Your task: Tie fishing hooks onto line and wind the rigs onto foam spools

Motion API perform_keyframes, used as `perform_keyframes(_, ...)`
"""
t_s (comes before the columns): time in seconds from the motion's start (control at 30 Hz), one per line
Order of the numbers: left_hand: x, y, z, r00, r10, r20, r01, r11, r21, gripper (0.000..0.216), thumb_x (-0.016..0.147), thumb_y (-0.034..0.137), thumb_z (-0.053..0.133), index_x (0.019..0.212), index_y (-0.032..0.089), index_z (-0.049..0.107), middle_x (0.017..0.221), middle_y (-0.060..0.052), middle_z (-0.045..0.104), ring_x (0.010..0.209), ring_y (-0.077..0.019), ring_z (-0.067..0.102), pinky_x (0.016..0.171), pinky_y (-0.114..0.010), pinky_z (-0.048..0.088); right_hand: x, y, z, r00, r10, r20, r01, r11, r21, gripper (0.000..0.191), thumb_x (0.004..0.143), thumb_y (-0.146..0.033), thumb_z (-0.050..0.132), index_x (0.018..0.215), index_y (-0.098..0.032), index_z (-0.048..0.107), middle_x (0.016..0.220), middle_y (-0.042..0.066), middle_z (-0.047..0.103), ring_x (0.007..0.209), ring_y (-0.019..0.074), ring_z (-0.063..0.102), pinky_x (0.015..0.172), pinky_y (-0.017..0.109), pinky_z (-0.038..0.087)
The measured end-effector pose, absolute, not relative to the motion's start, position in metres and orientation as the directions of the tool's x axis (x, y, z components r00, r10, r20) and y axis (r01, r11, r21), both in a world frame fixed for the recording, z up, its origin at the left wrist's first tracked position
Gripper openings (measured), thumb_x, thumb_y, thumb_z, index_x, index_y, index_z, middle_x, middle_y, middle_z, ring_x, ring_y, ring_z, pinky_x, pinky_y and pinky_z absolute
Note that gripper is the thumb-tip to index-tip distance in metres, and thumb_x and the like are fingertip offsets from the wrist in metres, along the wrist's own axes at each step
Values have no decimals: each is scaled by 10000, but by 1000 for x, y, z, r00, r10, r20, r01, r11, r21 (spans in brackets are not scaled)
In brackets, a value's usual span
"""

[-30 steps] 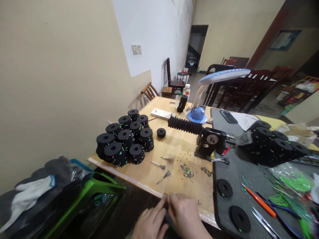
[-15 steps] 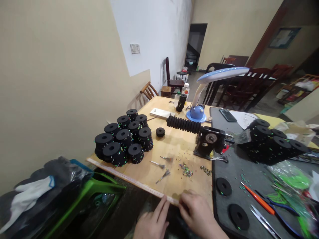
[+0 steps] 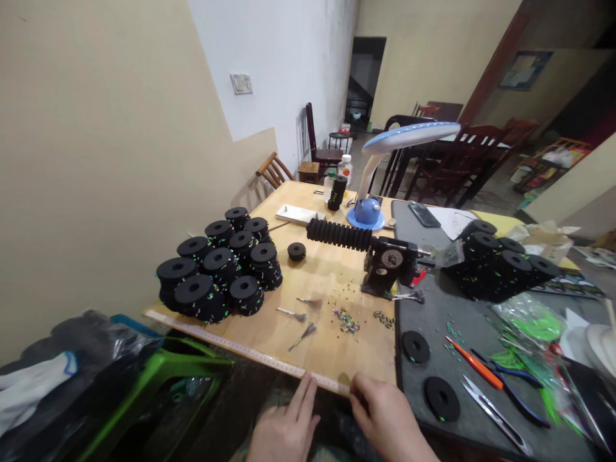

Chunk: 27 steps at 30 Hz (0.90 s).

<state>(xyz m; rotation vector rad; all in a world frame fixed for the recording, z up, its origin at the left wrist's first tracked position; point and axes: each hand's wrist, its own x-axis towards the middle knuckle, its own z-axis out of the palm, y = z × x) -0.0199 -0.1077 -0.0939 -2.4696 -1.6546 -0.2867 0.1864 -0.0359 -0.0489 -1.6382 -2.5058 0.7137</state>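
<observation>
My left hand rests at the front edge of the wooden table, two fingers stretched out together onto a measuring tape that runs along this edge. At the tape's right end, my right hand is curled closed against the table edge; whatever its fingertips may pinch is hidden. Beyond the hands lie small colourful beads, a group of little metal pieces and several tufted bundles with thin stems.
Black foam spools stand at left. A black clamp-like device holds a ridged black roll. A blue lamp stands behind. On the grey mat lie foam discs, an orange-handled tool, scissors-like tweezers and blue-handled pliers.
The view has turned slightly right, so the scene sits farther left. My left hand still touches the tape; my right hand has shifted slightly right along the table edge.
</observation>
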Motion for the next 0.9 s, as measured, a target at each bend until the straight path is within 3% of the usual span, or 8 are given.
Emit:
perform_keyframes(0.37,-19,-108,-92,360,890,279,931,-364,-39,398,889,181,518,1266,104,619,1314,-127,640,459,-143,639,476,-279,521,188,-44,-53,-439,888,-138,873,385,-299,165,888,-102,501,823,-199,618,736,47,761,658,206,725,547,244,381)
perform_keyframes(0.5,-21,-107,-92,346,890,296,930,-367,15,382,912,188,483,1260,92,606,1290,-134,662,484,-153,661,492,-285,542,186,-45,-54,-448,885,-127,873,402,-277,177,885,-79,490,825,-190,615,724,55,758,639,202,714,540,247,375)
perform_keyframes(0.6,-24,-101,-83,313,882,352,913,-382,146,339,924,211,471,1213,103,612,1194,-139,723,592,-185,719,558,-281,574,187,-45,-52,-451,884,-127,861,393,-323,183,883,-82,487,809,-196,610,716,51,752,641,192,704,548,235,378)
perform_keyframes(0.73,-17,-86,-57,282,858,431,768,-470,434,290,907,197,515,1186,164,588,1081,-117,756,930,-226,723,809,-271,568,193,-43,-45,-465,880,-103,789,358,-499,170,875,-101,498,789,-205,601,731,34,738,655,171,684,577,211,397)
perform_keyframes(0.8,-6,-79,-45,273,901,337,658,-430,618,323,894,159,514,1211,188,564,1078,-114,743,845,-195,716,764,-246,554,196,-42,-41,-483,872,-82,738,355,-573,151,869,-118,507,780,-203,595,736,35,729,652,166,670,588,209,403)
perform_keyframes(0.9,14,-68,-36,286,953,94,524,-238,818,246,878,168,527,1108,183,613,841,-64,745,695,-186,661,676,-254,501,200,-42,-35,-510,860,-21,661,377,-649,136,872,-153,507,772,-200,586,744,40,715,658,164,650,598,213,406)
